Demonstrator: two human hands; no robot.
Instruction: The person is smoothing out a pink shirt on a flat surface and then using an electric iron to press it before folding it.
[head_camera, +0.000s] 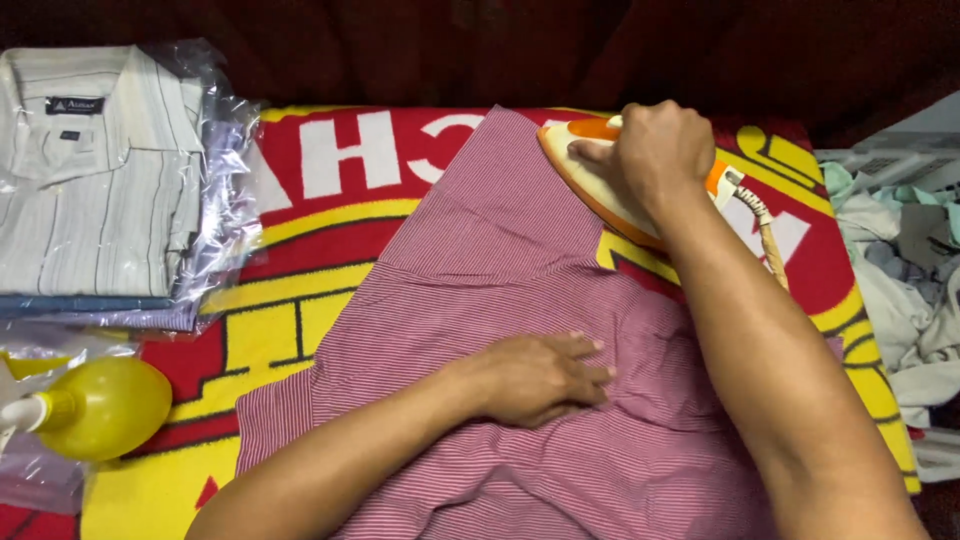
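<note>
Starting at the left, a folded pale striped shirt (95, 170) sits in clear wrap, with a yellow spray bottle (100, 408) below it. Spread mid-table over a red and yellow towel (300, 250) is the red-striped garment (520, 300), soft, light and likely to shift unless pinned. The left hand (535, 378) lies flat and unclenched on it, palm down. Further right, the right hand (655, 150) is closed round the orange iron (590, 170), resting on the cloth's upper edge; it looks heavy, best held by its handle.
</note>
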